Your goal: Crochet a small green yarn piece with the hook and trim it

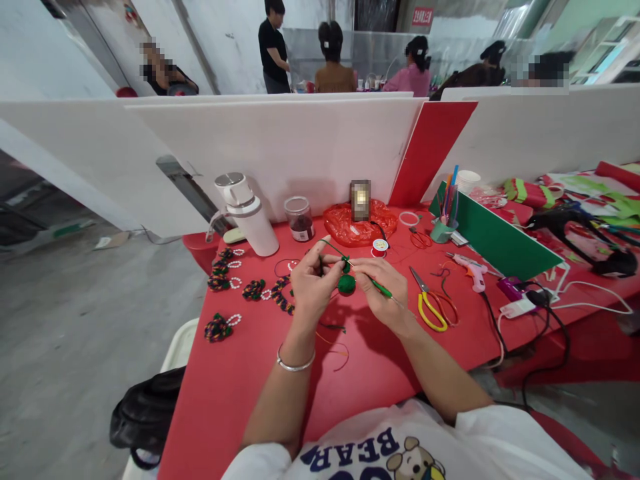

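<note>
Over the middle of the red table (250, 407), my left hand (316, 280) pinches a small piece of green yarn work (345, 264), with a green strand running up over its fingers. My right hand (383, 290) is closed round a crochet hook with a green handle (379, 287), and the hook's tip meets the yarn work. Just below, between the hands, is a green yarn ball (347, 285). Left of my left hand lies a dark multicoloured braided ring (281, 295), partly hidden by that hand. Braided pieces with bead loops (218, 328) lie farther left.
A white bottle (253, 223), a jar (299, 219) and a phone on a red bag (340, 223) line the back. At right are yellow-handled scissors (431, 310), a pen cup (443, 229), a glue gun (473, 271) and a power strip (523, 305) with cables. People sit beyond the white partition (280, 147).
</note>
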Demonstrator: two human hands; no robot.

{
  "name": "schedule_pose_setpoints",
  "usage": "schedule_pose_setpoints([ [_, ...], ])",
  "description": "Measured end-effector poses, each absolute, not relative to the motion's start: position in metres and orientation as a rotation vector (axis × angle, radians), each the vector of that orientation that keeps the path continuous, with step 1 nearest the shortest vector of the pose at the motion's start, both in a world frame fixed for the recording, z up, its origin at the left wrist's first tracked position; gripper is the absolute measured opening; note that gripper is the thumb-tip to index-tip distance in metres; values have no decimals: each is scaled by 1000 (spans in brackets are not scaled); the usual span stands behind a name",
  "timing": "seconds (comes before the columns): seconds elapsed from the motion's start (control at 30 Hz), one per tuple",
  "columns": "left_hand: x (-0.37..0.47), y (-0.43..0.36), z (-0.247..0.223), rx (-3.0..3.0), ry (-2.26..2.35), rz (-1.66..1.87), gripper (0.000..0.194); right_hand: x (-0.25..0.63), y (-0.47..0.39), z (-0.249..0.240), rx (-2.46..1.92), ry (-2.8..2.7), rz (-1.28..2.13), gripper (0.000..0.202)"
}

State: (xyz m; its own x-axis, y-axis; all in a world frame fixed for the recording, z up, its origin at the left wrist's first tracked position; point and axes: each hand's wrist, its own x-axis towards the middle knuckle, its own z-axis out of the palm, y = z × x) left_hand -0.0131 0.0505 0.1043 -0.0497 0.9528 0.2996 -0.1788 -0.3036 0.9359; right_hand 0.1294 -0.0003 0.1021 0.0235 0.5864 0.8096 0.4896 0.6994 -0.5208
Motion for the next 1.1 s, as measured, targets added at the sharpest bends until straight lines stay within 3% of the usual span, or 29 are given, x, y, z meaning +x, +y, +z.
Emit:
schedule_pose_setpoints([
  [0.27, -6, 43, 106, 1139, 838, 1536, 61, 128, 6, 85, -936, -1692, -245, 25],
  [0.5, -18, 48, 116, 784, 612, 1210, 63, 132, 18, 79, -817, -1703, -373, 20],
  [1.1, -33, 55, 110, 1137, 744, 1231, 55, 169, 11, 124, -725, -2110, -37, 13],
])
